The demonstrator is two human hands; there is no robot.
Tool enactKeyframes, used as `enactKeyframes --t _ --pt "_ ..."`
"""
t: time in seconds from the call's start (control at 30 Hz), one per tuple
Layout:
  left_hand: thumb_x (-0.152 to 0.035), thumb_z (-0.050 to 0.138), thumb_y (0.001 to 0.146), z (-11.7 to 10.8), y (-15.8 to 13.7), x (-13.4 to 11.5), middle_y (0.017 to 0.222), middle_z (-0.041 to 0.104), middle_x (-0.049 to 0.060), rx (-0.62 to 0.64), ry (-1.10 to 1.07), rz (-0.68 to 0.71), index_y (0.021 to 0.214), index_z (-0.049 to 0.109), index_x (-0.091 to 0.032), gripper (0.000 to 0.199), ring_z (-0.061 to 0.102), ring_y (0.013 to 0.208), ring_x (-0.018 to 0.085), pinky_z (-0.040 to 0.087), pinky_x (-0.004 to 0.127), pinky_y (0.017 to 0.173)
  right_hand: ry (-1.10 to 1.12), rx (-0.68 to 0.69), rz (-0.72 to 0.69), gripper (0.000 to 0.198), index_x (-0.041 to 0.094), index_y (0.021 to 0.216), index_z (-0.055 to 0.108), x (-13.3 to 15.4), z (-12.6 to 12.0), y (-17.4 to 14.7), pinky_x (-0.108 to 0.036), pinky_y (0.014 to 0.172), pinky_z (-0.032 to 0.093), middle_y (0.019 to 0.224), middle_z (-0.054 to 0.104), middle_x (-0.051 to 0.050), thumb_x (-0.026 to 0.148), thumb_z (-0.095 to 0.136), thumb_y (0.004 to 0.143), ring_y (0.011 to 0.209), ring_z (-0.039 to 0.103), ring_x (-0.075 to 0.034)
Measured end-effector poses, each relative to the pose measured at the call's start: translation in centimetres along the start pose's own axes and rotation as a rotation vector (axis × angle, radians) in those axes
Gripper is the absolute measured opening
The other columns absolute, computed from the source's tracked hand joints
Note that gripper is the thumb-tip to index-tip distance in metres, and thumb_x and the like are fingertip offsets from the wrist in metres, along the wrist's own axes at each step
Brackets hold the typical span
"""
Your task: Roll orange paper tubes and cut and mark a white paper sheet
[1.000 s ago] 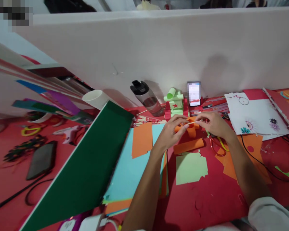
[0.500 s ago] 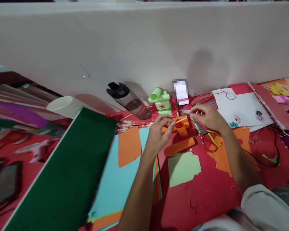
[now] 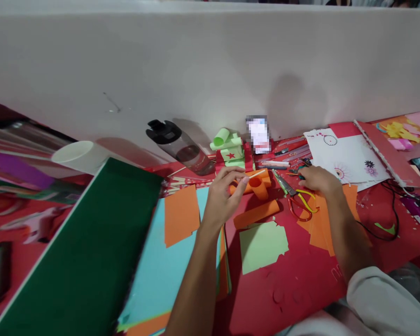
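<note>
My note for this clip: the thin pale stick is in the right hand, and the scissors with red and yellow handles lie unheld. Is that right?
Not quite: the head view shows the thin pale stick pinched in the left hand, not the right hand. The scissors with red and yellow handles do lie unheld.

- I work over a red tabletop.
- Directly on it I see a pale green sheet, an orange paper roll, scissors and a bottle.
</note>
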State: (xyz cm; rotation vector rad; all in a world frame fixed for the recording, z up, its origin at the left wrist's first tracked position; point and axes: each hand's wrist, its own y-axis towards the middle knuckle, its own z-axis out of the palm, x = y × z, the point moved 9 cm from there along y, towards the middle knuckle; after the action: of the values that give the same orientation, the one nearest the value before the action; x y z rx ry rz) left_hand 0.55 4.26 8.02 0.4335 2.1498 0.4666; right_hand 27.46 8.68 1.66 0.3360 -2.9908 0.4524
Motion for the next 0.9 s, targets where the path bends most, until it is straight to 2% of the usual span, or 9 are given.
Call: enactKeyframes --t 0.07,0.13,0.3,0.47,0.67,0.8,0.9 --pt "-0.038 0.062 0.102 0.0 0.0 -0.1 0.112 0.071 0.008 0.004 0.007 0.006 0.092 0.071 -0.023 0.021 0.069 0.099 0.021 0.059 0.035 0.089 -0.024 0.069 0.028 0.023 0.020 0.116 0.077 1.5 0.4 -0.2 -0.036 0.073 0.052 0.110 0.079 -0.020 0.024 0.069 0.095 0.095 0.077 -0.033" --pt "-0.037 0.061 0.102 -0.1 0.0 -0.2 0.112 0.071 0.008 0.005 0.012 0.010 0.092 0.071 -0.022 0.021 0.069 0.097 0.020 0.059 0.035 0.088 -0.064 0.091 0.050 0.032 0.018 0.128 0.072 2.6 0.2 -0.4 -0.038 0.085 0.055 0.121 0.077 -0.021 0.018 0.059 0.098 0.110 0.076 -0.034" --pt "-0.033 0.061 0.102 -0.3 0.0 -0.4 0.111 0.071 0.008 -0.001 0.019 0.024 0.093 0.071 -0.022 0.018 0.070 0.098 0.020 0.059 0.035 0.090 -0.153 0.045 0.127 0.042 0.013 0.134 0.067 2.6 -0.3 -0.3 -0.040 0.097 0.055 0.133 0.072 -0.021 0.008 0.041 0.101 0.124 0.071 -0.034" --pt "-0.032 0.060 0.103 -0.3 0.0 -0.7 0.111 0.071 0.008 0.015 0.038 0.040 0.093 0.071 -0.022 0.018 0.071 0.099 0.020 0.059 0.035 0.091 -0.156 0.090 0.145 0.040 0.013 0.132 0.070 2.4 0.4 0.3 -0.039 0.100 0.054 0.134 0.070 -0.022 0.009 0.044 0.102 0.125 0.070 -0.033" --pt "-0.031 0.059 0.104 -0.5 -0.1 -1.1 0.112 0.070 0.008 0.011 0.037 0.066 0.093 0.071 -0.021 0.019 0.071 0.102 0.021 0.059 0.036 0.094 -0.139 0.004 0.165 0.038 0.015 0.133 0.068 2.1 0.5 1.2 -0.038 0.101 0.053 0.142 0.066 -0.020 0.011 0.044 0.103 0.126 0.069 -0.031" --pt "-0.030 0.059 0.104 -0.6 0.0 -1.1 0.111 0.070 0.008 0.014 0.040 0.077 0.094 0.071 -0.021 0.017 0.072 0.102 0.021 0.060 0.035 0.092 -0.104 0.022 0.158 0.029 0.018 0.120 0.073 1.5 0.8 1.6 -0.034 0.094 0.052 0.135 0.070 -0.018 0.012 0.052 0.100 0.118 0.072 -0.029" --pt "-0.029 0.059 0.104 -0.7 0.0 -1.2 0.112 0.070 0.008 0.012 0.043 0.088 0.095 0.071 -0.021 0.017 0.072 0.101 0.020 0.060 0.035 0.090 -0.027 0.067 0.086 0.018 0.020 0.103 0.076 1.2 0.4 1.2 -0.029 0.083 0.047 0.119 0.077 -0.012 0.016 0.060 0.097 0.102 0.074 -0.024"
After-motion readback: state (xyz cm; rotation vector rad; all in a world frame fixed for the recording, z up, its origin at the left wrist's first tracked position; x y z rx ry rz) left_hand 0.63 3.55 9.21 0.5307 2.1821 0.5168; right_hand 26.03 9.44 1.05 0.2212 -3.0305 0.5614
